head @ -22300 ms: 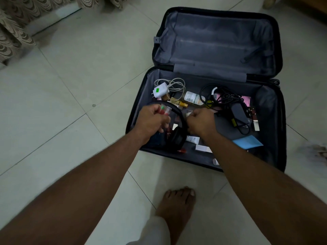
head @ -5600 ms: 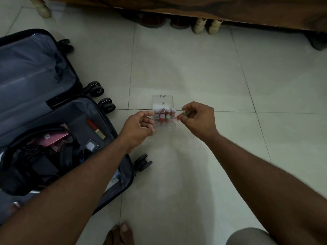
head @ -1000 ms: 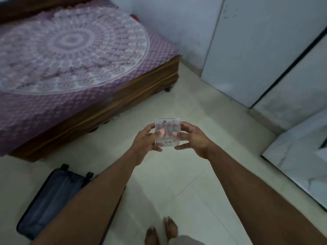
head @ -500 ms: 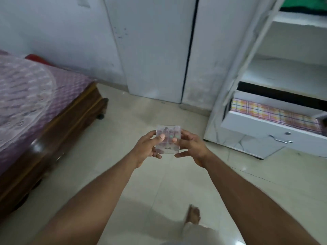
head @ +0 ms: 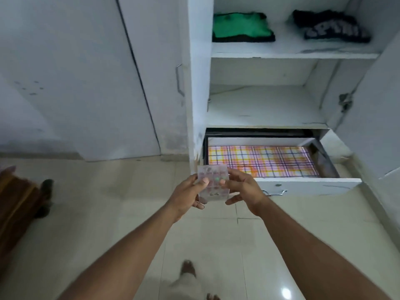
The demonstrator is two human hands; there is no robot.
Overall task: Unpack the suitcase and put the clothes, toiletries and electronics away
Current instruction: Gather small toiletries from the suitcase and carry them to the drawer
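Observation:
A small clear plastic box (head: 213,182) with several coloured little bottles inside is held up between both hands at chest height. My left hand (head: 187,194) grips its left side, thumb on the front. My right hand (head: 243,188) holds its right side with thumb and fingertips. Just beyond the box stands an open white wardrobe (head: 199,83). Its bottom drawer (head: 309,185) is pulled out and lined with a checked sheet (head: 259,161). The suitcase is out of view.
A folded green garment (head: 240,27) and a dark garment (head: 331,27) lie on the top shelf. The middle shelf (head: 264,107) is bare. A closed wardrobe door (head: 86,72) is to the left. A wooden bed corner (head: 19,204) is at the left edge. My feet stand on pale floor tiles.
I have turned and walked from the bed side towards the wardrobe, carrying the box in both hands. The open drawer is now directly ahead and close.

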